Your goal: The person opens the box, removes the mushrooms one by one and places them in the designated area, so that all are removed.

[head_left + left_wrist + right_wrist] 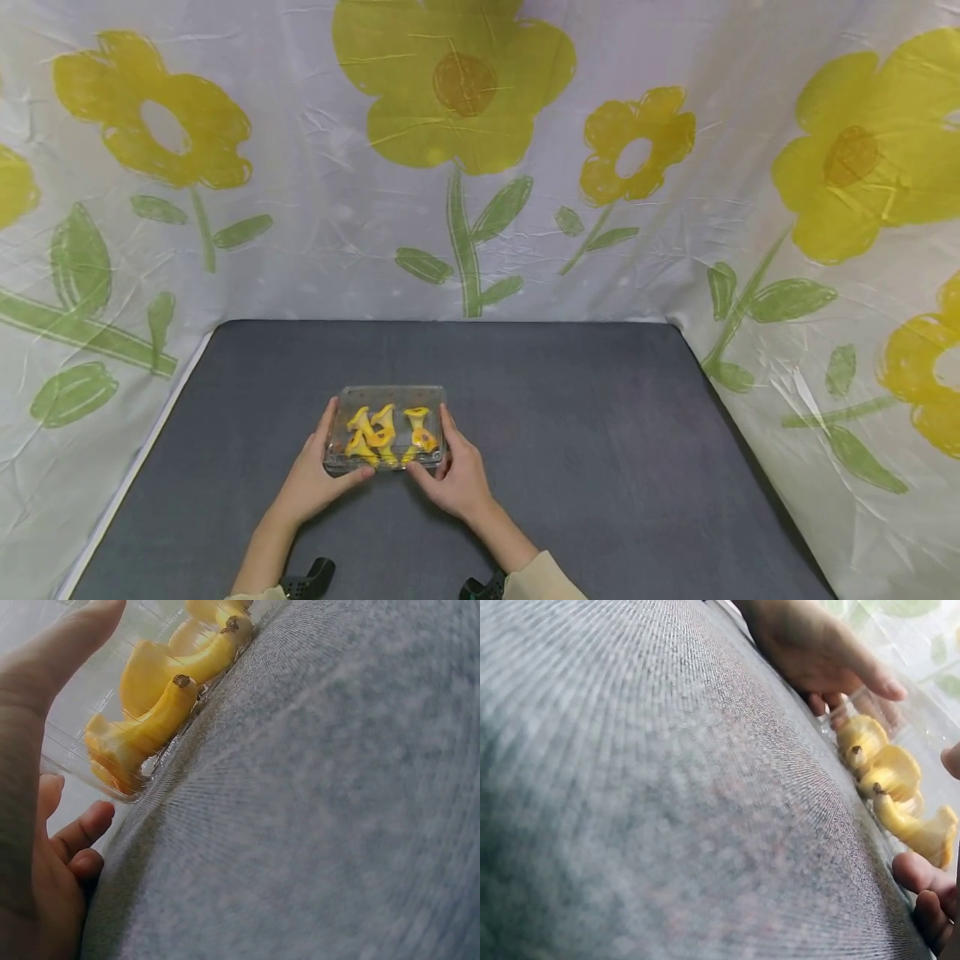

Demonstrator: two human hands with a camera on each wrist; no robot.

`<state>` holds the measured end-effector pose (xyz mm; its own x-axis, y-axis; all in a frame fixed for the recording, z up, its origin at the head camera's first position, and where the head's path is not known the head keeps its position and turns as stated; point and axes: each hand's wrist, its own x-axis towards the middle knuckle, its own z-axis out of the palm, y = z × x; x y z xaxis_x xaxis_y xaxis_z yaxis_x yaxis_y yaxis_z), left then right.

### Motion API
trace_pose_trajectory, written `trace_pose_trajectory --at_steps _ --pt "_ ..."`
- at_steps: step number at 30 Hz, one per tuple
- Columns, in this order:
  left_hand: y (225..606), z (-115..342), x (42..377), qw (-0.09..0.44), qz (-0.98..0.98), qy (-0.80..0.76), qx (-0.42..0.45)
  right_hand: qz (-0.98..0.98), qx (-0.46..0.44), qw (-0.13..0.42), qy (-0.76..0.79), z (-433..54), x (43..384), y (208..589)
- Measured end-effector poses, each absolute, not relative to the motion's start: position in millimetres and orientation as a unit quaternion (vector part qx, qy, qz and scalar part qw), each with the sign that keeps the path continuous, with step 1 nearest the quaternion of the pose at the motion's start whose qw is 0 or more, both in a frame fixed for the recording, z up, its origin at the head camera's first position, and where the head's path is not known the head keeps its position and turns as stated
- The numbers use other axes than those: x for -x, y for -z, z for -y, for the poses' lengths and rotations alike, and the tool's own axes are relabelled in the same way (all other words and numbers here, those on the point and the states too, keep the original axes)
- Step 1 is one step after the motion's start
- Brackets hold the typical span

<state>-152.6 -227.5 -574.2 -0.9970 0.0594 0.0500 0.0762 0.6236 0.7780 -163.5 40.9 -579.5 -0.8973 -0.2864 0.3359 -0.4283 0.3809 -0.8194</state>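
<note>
Balance seems to explain the two-sided hold: the left hand grips the left side of the clear plastic box; yellow trumpet-shaped mushrooms lie inside it; the right hand grips its right side, dark grey tabletop below it.

Well behind my bare fingers I wear black, rounded wrist cameras, and just beside these end my pale beige sleeves.
</note>
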Motion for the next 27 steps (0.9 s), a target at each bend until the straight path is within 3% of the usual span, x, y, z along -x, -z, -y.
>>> trace_pose_trajectory --at_steps 15,27 --pt "575.5 226.6 154.8 -0.008 0.89 0.454 0.032 0.809 -0.233 0.115 -0.527 -41.3 162.5 579.9" --pt "575.4 226.8 156.3 -0.028 0.885 0.464 0.028 0.802 -0.187 0.046 -0.565 -39.2 157.6 574.5"
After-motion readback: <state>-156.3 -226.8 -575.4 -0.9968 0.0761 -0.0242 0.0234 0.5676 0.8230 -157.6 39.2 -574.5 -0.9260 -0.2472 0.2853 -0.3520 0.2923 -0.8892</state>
